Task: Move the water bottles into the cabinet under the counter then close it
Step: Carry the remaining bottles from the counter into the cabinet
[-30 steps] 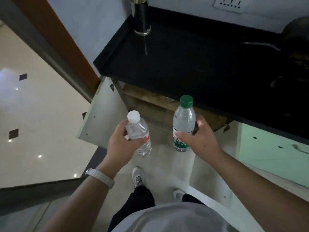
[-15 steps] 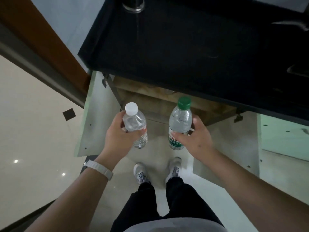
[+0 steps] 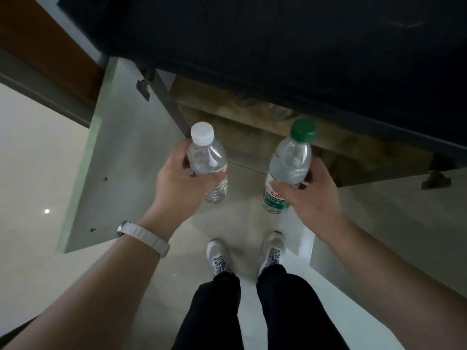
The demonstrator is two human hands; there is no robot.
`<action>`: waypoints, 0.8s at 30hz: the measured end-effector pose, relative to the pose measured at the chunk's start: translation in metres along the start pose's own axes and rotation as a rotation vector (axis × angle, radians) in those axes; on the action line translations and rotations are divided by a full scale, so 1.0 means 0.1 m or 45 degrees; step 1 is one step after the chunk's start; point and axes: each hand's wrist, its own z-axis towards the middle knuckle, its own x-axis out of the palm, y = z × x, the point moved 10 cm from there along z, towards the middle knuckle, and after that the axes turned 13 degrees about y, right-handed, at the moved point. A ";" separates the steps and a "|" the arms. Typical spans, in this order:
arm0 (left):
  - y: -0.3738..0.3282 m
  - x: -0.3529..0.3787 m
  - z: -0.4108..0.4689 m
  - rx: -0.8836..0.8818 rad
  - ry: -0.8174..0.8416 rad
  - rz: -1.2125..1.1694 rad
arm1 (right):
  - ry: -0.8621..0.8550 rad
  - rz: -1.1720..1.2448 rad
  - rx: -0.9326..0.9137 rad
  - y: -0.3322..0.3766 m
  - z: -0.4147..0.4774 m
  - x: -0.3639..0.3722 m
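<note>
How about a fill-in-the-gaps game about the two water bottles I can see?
The left hand holds the clear red-labelled plastic bottle, whose cap is ____.
The right hand holds the clear green-labelled plastic bottle, whose cap is ____.
The pale flat cabinet door beside the left hand stands ____.
Missing words: white, green, open.

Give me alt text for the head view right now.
The left hand grips a white-capped bottle and the right hand a green-capped bottle, both outside the open cabinet under a dark counter. Its left door stands wide open.
</note>
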 end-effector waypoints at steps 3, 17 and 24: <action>0.19 0.17 0.26 0.030 0.003 -0.036 | 0.003 0.025 -0.055 -0.23 0.33 0.06; 1.13 0.55 1.47 0.453 -0.154 -0.156 | 0.074 0.111 -0.545 -0.76 1.75 0.53; 0.88 0.12 1.75 0.635 -0.382 -0.094 | 0.099 0.076 -0.744 -0.43 2.16 0.71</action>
